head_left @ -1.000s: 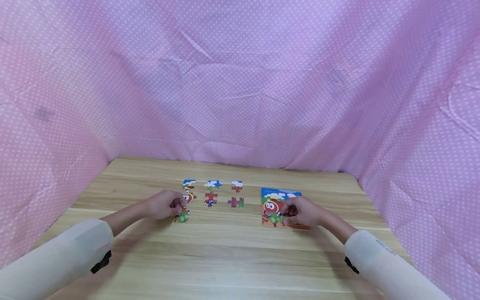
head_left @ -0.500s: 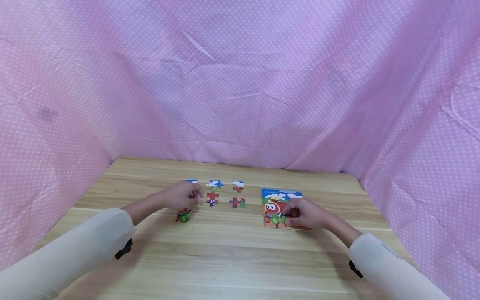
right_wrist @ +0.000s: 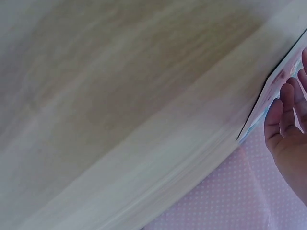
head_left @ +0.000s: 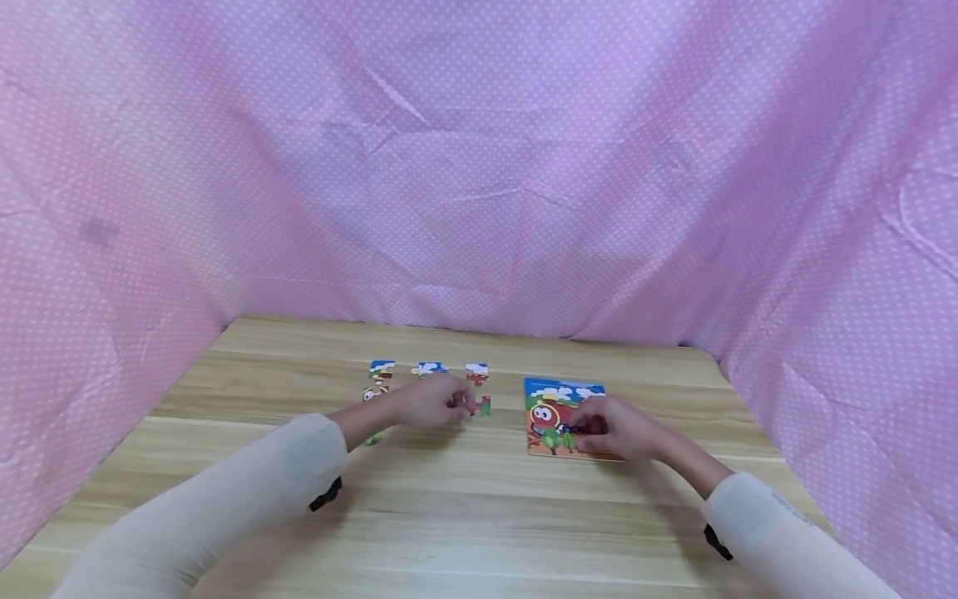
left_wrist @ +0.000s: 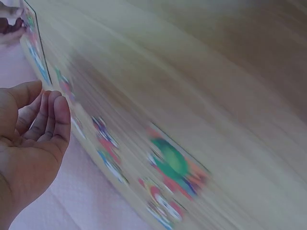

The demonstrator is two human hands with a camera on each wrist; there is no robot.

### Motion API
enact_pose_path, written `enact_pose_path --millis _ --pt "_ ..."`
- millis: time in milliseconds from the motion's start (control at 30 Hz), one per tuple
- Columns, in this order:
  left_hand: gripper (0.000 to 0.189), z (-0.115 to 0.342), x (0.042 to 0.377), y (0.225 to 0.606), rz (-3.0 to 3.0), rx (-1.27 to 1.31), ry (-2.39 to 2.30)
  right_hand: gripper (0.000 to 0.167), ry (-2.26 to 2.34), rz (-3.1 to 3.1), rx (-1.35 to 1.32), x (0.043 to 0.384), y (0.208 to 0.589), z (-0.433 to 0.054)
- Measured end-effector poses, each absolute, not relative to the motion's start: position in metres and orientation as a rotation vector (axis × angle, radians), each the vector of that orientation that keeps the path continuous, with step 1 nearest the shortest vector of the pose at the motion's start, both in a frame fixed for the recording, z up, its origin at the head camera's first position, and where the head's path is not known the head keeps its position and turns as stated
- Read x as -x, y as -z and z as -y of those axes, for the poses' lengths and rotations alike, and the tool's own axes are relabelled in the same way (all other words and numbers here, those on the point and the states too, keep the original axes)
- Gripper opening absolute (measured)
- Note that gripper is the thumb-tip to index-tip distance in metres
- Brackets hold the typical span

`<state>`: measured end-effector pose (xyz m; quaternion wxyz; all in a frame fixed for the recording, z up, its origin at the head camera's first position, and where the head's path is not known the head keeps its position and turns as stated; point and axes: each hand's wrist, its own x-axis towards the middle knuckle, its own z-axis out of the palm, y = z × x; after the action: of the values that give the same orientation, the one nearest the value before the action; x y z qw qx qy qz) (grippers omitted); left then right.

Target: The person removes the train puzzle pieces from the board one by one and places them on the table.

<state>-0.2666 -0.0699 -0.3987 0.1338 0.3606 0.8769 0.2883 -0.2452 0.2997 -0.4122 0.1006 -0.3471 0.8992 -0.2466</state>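
Observation:
My left hand (head_left: 432,401) hovers over the loose jigsaw pieces with its fingers loosely bent and nothing between them. Its fingertips are right at a red and green jigsaw piece (head_left: 485,408). Beneath my forearm, a piece with a green patch (left_wrist: 171,158) is partly hidden in the head view. A piece with an eye (head_left: 370,393) lies to the left of that hand. My right hand (head_left: 617,426) rests at the lower right of a colourful puzzle board (head_left: 550,391), its fingers relaxed and slightly bent. It covers part of the printed red character.
Along the back of the rows lie a top-left piece (head_left: 382,368), a blue and white piece (head_left: 431,367) and a white and red piece (head_left: 476,372). A pink dotted cloth (head_left: 479,208) hangs round the back and sides of the wooden table (head_left: 464,516).
My left hand has swept right across the loose pieces, from the left column to the right one. My right hand has stayed on the puzzle board.

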Motion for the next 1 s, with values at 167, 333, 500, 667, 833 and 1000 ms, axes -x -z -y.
enact_pose_path --millis 167,333,500,667,833,1000 --pt "0.010 0.040 0.267 0.398 -2.562 -1.070 -0.794 0.028 0.696 -2.677 1.016 0.247 0.411 -0.307" --pt "0.013 0.015 0.266 0.401 -2.514 -1.047 -0.805 0.042 0.660 -2.666 1.004 0.246 0.409 -0.315" --pt "0.011 -0.005 0.264 0.403 -2.483 -1.062 -0.825 0.054 0.641 -2.648 0.987 0.246 0.409 -0.318" --pt "0.010 -0.025 0.264 0.411 -2.474 -1.065 -0.876 0.052 0.610 -2.648 0.996 0.247 0.410 -0.319" --pt "0.009 -0.046 0.267 0.420 -2.454 -1.045 -0.941 0.049 0.619 -2.636 1.040 0.246 0.410 -0.318" --pt "0.011 -0.067 0.268 0.421 -2.406 -1.042 -1.006 0.045 0.666 -2.620 1.045 0.245 0.408 -0.320"
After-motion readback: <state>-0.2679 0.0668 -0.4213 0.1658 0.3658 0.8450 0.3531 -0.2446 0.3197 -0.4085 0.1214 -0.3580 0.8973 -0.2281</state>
